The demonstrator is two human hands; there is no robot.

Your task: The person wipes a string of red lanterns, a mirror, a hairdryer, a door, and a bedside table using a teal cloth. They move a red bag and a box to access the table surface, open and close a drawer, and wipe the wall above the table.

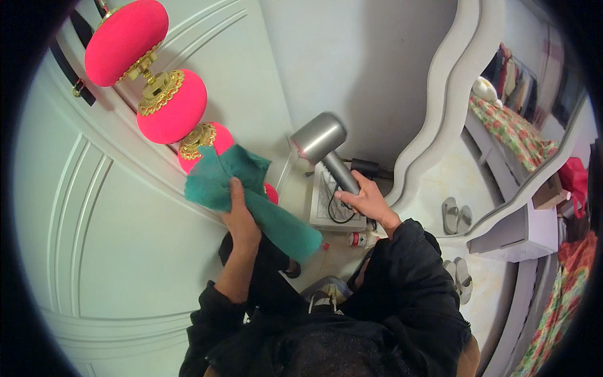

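Note:
My right hand [372,202] is wrapped round the handle of a silver-grey hair dryer [321,137], whose barrel points left. A green cloth [276,217] drapes over my left hand [242,220]; the thumb presses on it from the near side and the other fingers are hidden beneath. The cloth's upper part overlaps a string of pink lanterns [174,107] with gold trim, which hangs at the door. A gap separates the dryer's barrel from the cloth.
A pale door [88,226] fills the left side. On the floor ahead stands a white box [321,207] with a dark cable, a small jar [358,239] near it. To the right rises a wavy-framed mirror [433,94]. Grey slippers [463,279] lie on the floor.

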